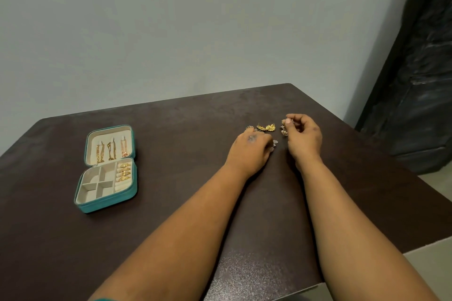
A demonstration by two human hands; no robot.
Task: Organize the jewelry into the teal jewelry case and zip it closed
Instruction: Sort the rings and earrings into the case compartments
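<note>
The teal jewelry case (107,204) lies open on the left of the dark table. Three necklaces (111,150) hang in its lid and several gold rings (124,172) sit in the ring rolls; the square compartments look empty. Far to its right, loose gold earrings (266,127) lie on the table. My left hand (252,148) rests curled over small silvery pieces (275,142) just below them. My right hand (304,137) pinches a small brownish earring (284,127) between thumb and fingertips, just right of the gold pieces.
The dark brown table (186,154) stands against a grey wall; its right edge drops off to a pale floor. A black cabinet or door (420,80) stands at the far right.
</note>
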